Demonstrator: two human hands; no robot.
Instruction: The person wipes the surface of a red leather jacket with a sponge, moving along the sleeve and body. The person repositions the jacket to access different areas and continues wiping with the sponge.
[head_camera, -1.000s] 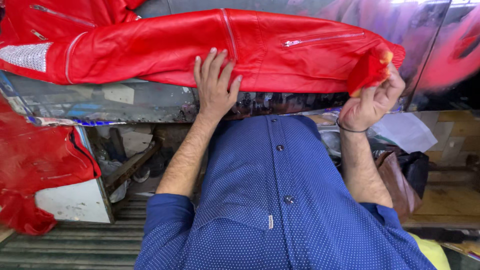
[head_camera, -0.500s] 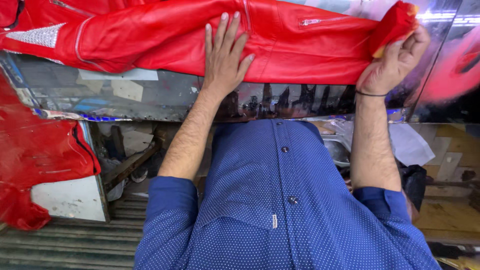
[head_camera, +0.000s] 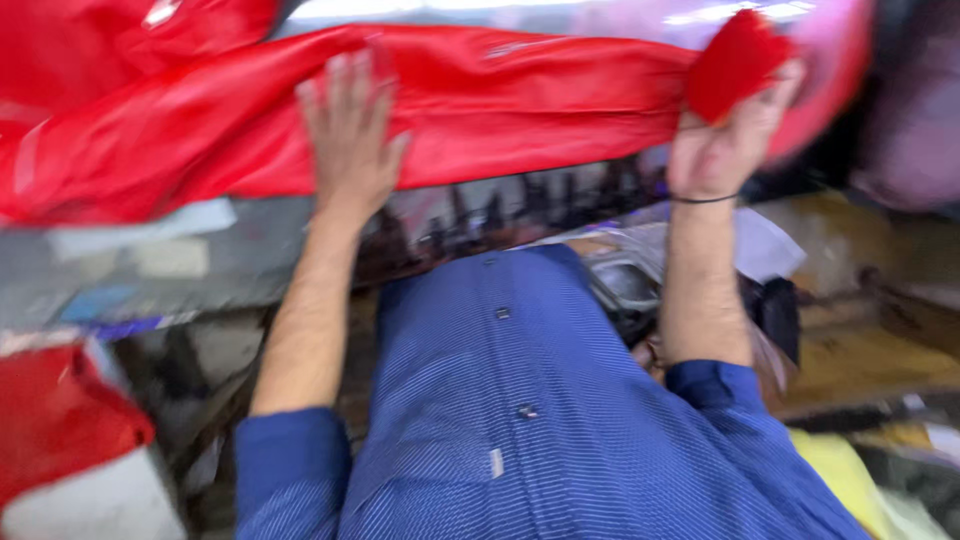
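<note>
A shiny red garment (head_camera: 520, 110) lies stretched across a worktable (head_camera: 180, 250) in front of me. My left hand (head_camera: 348, 135) rests flat on its middle, fingers spread, pressing the fabric down. My right hand (head_camera: 722, 140) grips the garment's folded right end (head_camera: 735, 62) and holds it raised above the table. A thin dark band circles my right wrist. The picture is blurred by motion.
More red fabric (head_camera: 60, 425) hangs at the lower left beside a white box (head_camera: 100, 500). A dark bag (head_camera: 775, 315) and white paper (head_camera: 765, 245) sit to the right under the table edge. Yellow cloth (head_camera: 840, 475) lies at the lower right.
My right hand has lifted the garment's right end higher and further out. My left hand has slid forward along the fabric, and my view has shifted closer and blurred.
</note>
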